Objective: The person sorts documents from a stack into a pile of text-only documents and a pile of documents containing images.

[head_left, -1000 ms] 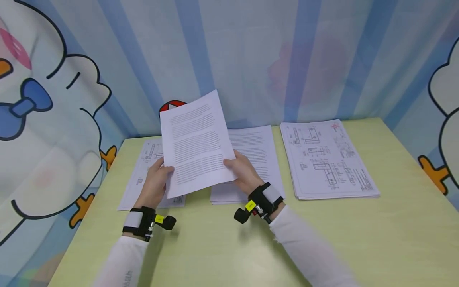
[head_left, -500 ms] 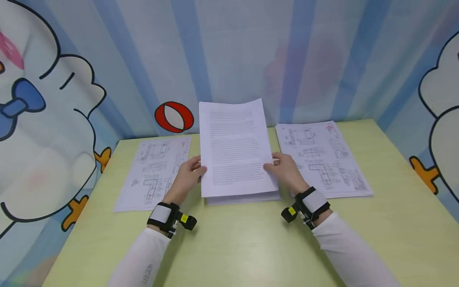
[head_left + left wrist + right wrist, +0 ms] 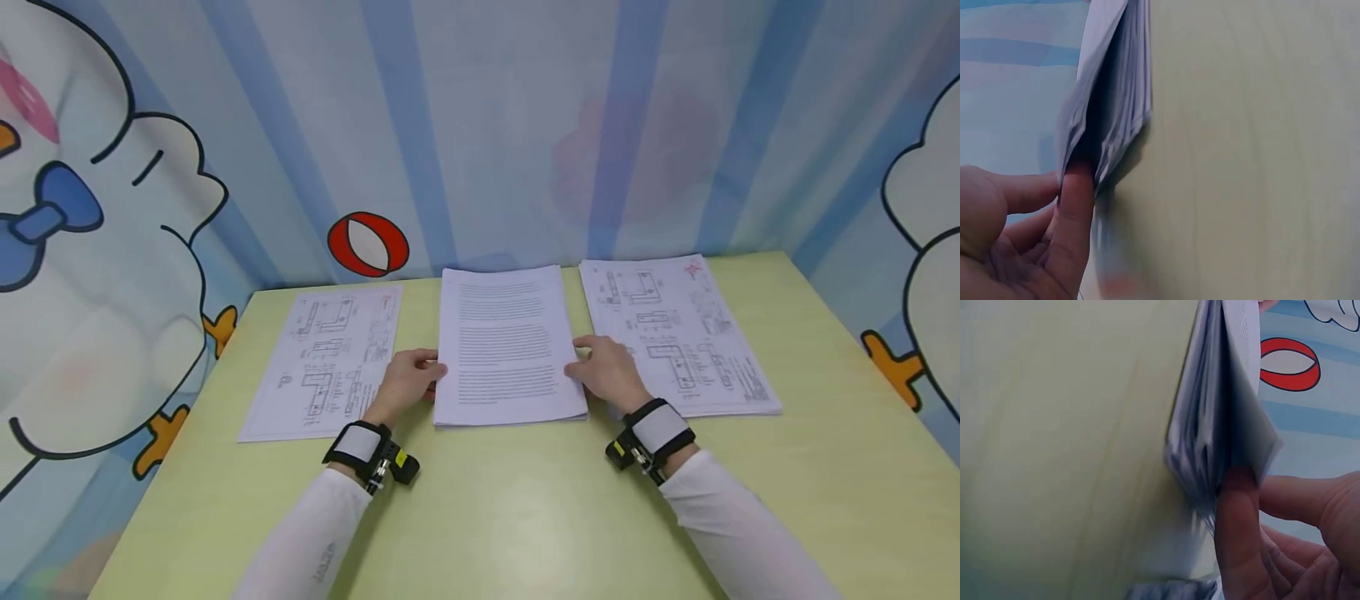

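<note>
In the head view, printed text sheets (image 3: 506,350) lie over the middle paper stack on the table. My left hand (image 3: 405,385) pinches their left edge, and my right hand (image 3: 609,373) pinches the right edge. In the left wrist view, the thumb is over the upper sheets (image 3: 1079,109) and the index finger goes beneath them, above the lower stack (image 3: 1127,94). Likewise in the right wrist view, a fingertip sits in the gap between the upper sheets (image 3: 1255,434) and the lower stack (image 3: 1200,425), with the thumb on top.
Left of the middle stack lies a sheet of technical drawings (image 3: 318,367). A thicker stack of drawings (image 3: 678,333) lies to the right, partly behind my right hand. The pale green table (image 3: 495,508) ends at a cartoon-printed curtain (image 3: 510,125).
My hands have carried the text sheets from the upper left, rightward and then down onto the middle stack. The sheets were tilted up and now lie nearly flat; both hands still hold their edges.
</note>
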### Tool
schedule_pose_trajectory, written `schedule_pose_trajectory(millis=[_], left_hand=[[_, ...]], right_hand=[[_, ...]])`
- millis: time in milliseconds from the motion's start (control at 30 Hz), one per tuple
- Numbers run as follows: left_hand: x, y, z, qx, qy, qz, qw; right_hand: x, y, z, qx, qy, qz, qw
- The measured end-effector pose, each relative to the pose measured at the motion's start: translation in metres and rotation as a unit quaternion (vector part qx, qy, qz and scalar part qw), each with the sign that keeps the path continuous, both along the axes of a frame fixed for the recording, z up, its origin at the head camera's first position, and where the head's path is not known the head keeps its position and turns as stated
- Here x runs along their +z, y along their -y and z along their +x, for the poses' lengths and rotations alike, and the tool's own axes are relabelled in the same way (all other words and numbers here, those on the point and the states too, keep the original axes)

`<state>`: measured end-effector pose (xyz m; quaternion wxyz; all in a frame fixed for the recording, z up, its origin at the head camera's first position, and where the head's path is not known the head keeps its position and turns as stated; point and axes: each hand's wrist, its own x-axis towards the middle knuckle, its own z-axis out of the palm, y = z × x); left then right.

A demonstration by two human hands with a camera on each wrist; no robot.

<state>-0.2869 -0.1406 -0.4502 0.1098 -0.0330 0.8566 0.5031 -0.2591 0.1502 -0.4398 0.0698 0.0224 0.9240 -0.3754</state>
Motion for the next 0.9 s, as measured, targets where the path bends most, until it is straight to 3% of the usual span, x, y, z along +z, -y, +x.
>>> schedule_pose_trajectory(millis=[333, 500, 733, 900], left_hand=[[0.000, -0.003, -0.002, 0.010, -0.012, -0.039, 0.9991], [0.009, 0.009, 0.000, 0.004, -0.005, -0.044, 0.9990], [0.032, 0.038, 0.003, 0.018, -0.033, -0.054, 0.9978], [0.042, 0.065, 0.000, 0.036, -0.093, -0.123, 0.9874]], right_hand=[[0.001, 0.003, 0.000, 0.009, -0.020, 0.086, 0.996], [0.009, 0.012, 0.001, -0.004, -0.115, 0.131, 0.985], [0.022, 0.044, 0.005, -0.014, -0.229, 0.052, 0.972], [0.026, 0.080, 0.005, 0.003, -0.281, -0.021, 0.959]])
